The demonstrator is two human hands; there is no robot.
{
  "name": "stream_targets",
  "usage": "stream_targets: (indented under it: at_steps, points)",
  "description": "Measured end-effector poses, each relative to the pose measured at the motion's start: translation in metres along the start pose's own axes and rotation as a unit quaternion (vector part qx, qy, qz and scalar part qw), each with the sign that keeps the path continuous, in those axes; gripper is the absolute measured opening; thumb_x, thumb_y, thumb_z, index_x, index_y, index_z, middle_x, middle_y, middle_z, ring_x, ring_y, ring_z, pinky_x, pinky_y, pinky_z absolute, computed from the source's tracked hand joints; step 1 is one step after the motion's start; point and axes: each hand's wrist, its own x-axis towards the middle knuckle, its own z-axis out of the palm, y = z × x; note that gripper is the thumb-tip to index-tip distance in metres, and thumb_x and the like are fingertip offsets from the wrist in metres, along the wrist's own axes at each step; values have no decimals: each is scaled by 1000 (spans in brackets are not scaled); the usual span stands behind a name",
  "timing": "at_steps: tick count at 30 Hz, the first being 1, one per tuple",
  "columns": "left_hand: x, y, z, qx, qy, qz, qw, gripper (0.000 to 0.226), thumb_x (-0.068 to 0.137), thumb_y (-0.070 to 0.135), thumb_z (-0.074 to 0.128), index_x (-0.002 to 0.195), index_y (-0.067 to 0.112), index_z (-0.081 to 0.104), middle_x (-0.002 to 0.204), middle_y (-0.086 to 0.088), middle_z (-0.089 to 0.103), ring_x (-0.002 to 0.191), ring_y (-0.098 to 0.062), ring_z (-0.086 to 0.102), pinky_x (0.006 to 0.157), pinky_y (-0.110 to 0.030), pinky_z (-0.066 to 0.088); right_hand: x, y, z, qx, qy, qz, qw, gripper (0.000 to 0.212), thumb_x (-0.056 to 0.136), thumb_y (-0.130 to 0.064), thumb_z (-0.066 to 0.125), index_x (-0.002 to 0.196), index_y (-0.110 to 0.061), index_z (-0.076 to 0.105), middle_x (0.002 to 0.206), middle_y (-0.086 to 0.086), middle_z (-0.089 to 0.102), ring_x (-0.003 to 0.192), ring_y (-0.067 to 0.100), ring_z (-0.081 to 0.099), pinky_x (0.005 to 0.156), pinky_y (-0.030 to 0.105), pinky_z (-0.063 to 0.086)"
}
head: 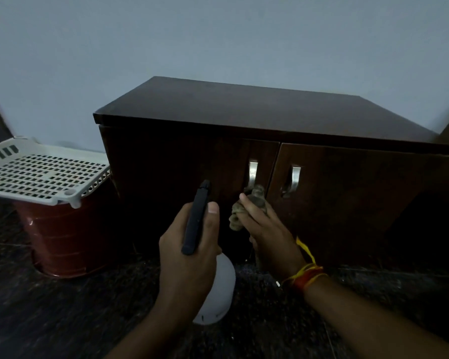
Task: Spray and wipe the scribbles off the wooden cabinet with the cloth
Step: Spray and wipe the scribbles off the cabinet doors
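Left hand grips spray bottle — right hand holds cloth.

**Occluded and indistinct regions, head view**

The left hand covers the spray bottle's neck and trigger. The cloth is largely buried in the right hand. Scribbles on the dim cabinet front cannot be made out. The frame edge cuts the white rack.
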Motion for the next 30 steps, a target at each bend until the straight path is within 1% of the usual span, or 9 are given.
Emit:
stream_targets:
  at_steps: [2, 4, 6, 8, 15, 21, 26, 28, 30]
  points:
    - [7, 5, 0, -7, 9, -5, 1000, 21, 85, 43, 51, 85, 24, 60, 85, -22, 61, 61, -29, 58, 52, -13, 48, -3, -11, -11, 110, 16, 46, 993, 69, 77, 14, 64, 135, -20, 49, 148, 5, 42, 128, 27, 49, 102, 35, 46]
    - [14, 11, 0, -10, 7, -12, 1000, 15, 85, 41, 53, 86, 28, 60, 89, -23, 62, 68, -32, 61, 55, -15, 50, 0, -21, -29, 152, 16, 94, 984, 50, 86, 7, 58, 130, -16, 58, 151, 2, 35, 130, 10, 35, 106, 17, 31]
    - [22, 18, 0, -5, -7, -10, 1000, 15, 85, 41, 55, 89, 27, 61, 88, -20, 61, 72, -33, 62, 57, -16, 51, 4, -24, -44, 178, -16, 136, 974, 41, 90, 1, 53, 128, -14, 60, 147, -1, 34, 127, 6, 37, 95, -2, 23]
    - [33, 31, 1, 3, -13, -9, 1000, 16, 86, 40, 56, 90, 25, 61, 80, -16, 58, 73, -30, 63, 58, -15, 51, 11, -24, -58, 211, -44, 171, 961, 39, 91, 1, 54, 126, -14, 62, 131, -1, 45, 118, 12, 48, 81, -9, 24]
    - [68, 95, 1, 12, 36, -57, 998, 13, 97, 24, 57, 84, 22, 59, 72, -4, 54, 64, -6, 60, 53, -9, 46, 30, -21, -129, 257, -37, 226, 939, 38, 85, 4, 62, 118, -12, 68, 107, -6, 53, 101, 6, 50, 81, -9, 25]
    - [103, 160, 10, 37, 45, -94, 994, 14, 96, 30, 58, 82, 30, 61, 72, 1, 53, 65, -4, 59, 54, -10, 46, 62, -19, -192, 286, -11, 302, 909, 34, 85, 3, 64, 116, -9, 68, 107, -5, 53, 102, 7, 49, 77, -11, 24]
    - [133, 215, 24, 63, 11, -115, 991, 15, 82, 48, 56, 87, 35, 58, 79, 0, 49, 61, 6, 50, 56, -8, 41, 96, -15, -241, 301, -7, 358, 884, 34, 88, 0, 62, 120, -9, 65, 120, 6, 56, 108, 15, 53, 83, 3, 30]
    - [145, 232, 30, 68, 4, -131, 989, 17, 81, 48, 55, 94, 37, 57, 84, 5, 53, 68, 9, 53, 62, -7, 42, 109, -12, -257, 310, -8, 372, 875, 34, 89, 0, 61, 121, -8, 64, 122, 8, 55, 109, 17, 53, 81, 3, 29]
    - [156, 245, 35, 70, 8, -155, 985, 22, 82, 48, 57, 102, 37, 58, 92, 7, 56, 81, 4, 55, 72, -17, 46, 120, -9, -272, 308, -11, 381, 872, 34, 89, -1, 61, 122, -8, 64, 122, 8, 55, 110, 18, 54, 82, 3, 28]
